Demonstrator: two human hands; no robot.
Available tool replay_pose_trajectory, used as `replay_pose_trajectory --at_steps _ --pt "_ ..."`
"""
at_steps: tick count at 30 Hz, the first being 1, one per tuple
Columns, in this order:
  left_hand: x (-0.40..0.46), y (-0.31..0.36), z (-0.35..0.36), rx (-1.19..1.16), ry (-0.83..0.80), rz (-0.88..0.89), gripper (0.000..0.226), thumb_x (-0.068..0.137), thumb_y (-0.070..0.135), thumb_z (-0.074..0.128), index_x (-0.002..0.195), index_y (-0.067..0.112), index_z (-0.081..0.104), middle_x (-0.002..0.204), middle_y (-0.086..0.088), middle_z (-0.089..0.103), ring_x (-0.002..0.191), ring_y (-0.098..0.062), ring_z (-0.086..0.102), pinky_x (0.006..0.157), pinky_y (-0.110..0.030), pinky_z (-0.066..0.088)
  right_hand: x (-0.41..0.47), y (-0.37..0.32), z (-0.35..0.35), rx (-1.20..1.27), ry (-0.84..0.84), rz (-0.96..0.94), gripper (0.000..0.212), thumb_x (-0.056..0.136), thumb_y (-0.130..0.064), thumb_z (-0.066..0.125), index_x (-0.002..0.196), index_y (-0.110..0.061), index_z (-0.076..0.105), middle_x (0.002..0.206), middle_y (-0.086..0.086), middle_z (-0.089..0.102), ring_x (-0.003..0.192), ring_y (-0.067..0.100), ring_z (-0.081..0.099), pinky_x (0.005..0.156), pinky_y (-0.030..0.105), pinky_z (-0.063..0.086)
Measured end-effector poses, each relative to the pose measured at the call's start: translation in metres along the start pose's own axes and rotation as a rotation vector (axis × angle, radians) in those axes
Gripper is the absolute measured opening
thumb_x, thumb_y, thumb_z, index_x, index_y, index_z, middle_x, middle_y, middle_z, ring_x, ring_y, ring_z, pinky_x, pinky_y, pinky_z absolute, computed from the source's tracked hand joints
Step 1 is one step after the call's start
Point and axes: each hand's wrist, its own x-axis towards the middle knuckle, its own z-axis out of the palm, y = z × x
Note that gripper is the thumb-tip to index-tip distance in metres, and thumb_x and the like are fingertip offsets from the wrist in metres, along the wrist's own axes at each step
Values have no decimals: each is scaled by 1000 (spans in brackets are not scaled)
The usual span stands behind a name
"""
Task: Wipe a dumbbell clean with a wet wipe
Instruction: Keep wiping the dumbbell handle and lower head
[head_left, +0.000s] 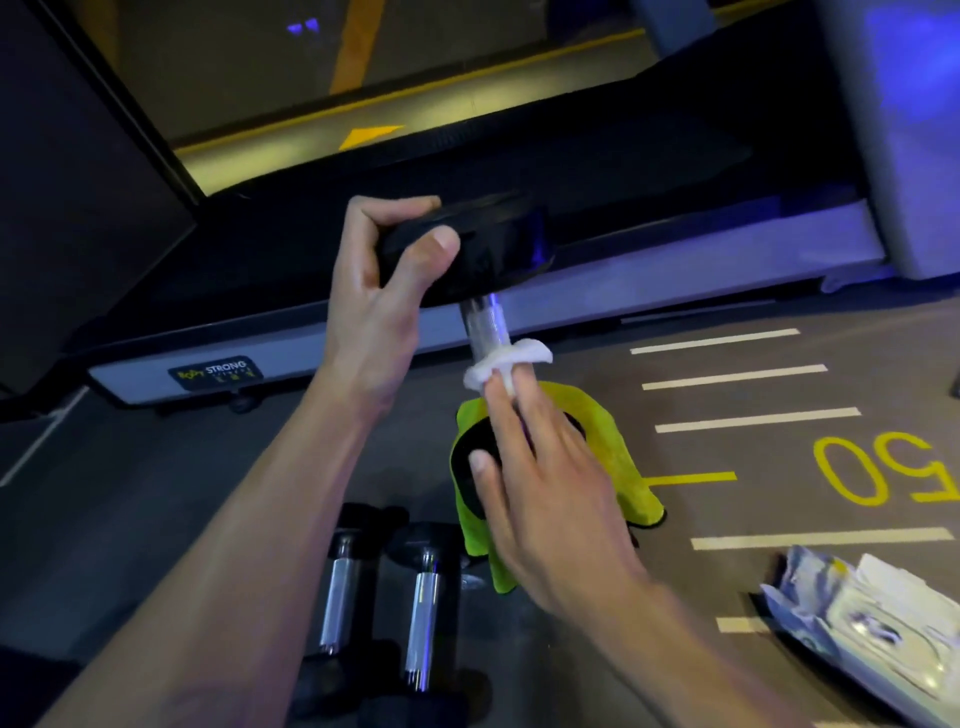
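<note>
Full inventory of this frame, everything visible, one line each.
Held black-ended dumbbell with chrome handle: 1, upright, lower end on the cloth.
White wet wipe: 1, wrapped on the handle.
Yellow-green microfibre cloth: 1, on the floor.
Spare chrome-handled dumbbells: 2, floor, near left.
Opened wipe packet: 1, white-blue, floor, right.
Grey-framed treadmill: 1, behind.
Grey gym floor, white and yellow markings: 1.
Left hand: grips the top end.
Right hand: fingers pinch the wipe.
</note>
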Motion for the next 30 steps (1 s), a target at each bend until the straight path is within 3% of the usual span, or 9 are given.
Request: replay_pose_trajectory --at_steps 4,8,12,15,17,20,23,27,30 --pt "0 3 0 42 -26 -7 35 84 44 67 112 24 59 135 -13 63 117 -17 62 99 -35 52 39 0 -10 36 46 -7 60 107 -38 32 158 -7 31 164 18 29 149 30 34 119 33 30" --pt "7 13 -5 221 -48 -9 44 81 57 73 109 26 58 125 1 69 108 -2 64 93 -22 50 26 3 -8 60 -31 -21 57 108 -36 32 159 -11 32 167 12 25 149 26 34 119 34 33" --pt "9 22 -10 365 -38 12 47 77 62 80 99 30 54 114 12 73 101 -5 70 88 -28 57 -15 29 -11 30 -32 -84 43 105 -30 39 140 -15 59 142 2 57 132 20 54 119 40 36" --pt "8 22 -10 351 -39 17 45 77 59 82 99 30 55 118 10 74 106 -9 71 94 -36 59 -18 36 -19 77 -5 -53 34 104 -29 41 124 -23 68 126 -11 63 122 11 59 120 40 34" --pt "8 22 -6 329 -27 17 50 76 58 82 103 23 57 120 9 74 107 -7 71 93 -31 58 -14 31 -19 126 17 -13 32 103 -28 42 117 -25 70 121 -14 65 117 9 61 121 38 32" --pt "8 23 0 319 -19 15 51 76 57 82 104 22 58 119 11 74 105 -1 70 88 -17 53 -11 22 -16 175 -1 40 33 104 -31 40 125 -20 64 129 -9 64 125 12 56 124 34 25" --pt "8 19 1 300 -14 24 44 77 55 82 101 27 57 121 10 73 107 -2 70 89 -18 53 4 12 -26 280 -81 70 39 106 -33 37 138 -18 54 141 -5 60 132 13 51 124 29 21" --pt "6 19 -1 303 -7 55 45 80 54 81 104 24 57 121 8 72 107 1 68 87 -14 50 51 4 -36 439 -55 65 50 107 -30 37 156 -18 38 162 0 41 150 9 33 125 26 21" --pt "7 17 -7 288 20 39 39 78 55 81 98 31 56 120 8 73 106 1 68 88 -16 52 34 16 -28 341 -113 11 52 106 -31 34 154 -13 45 160 3 43 149 10 36 125 29 23"
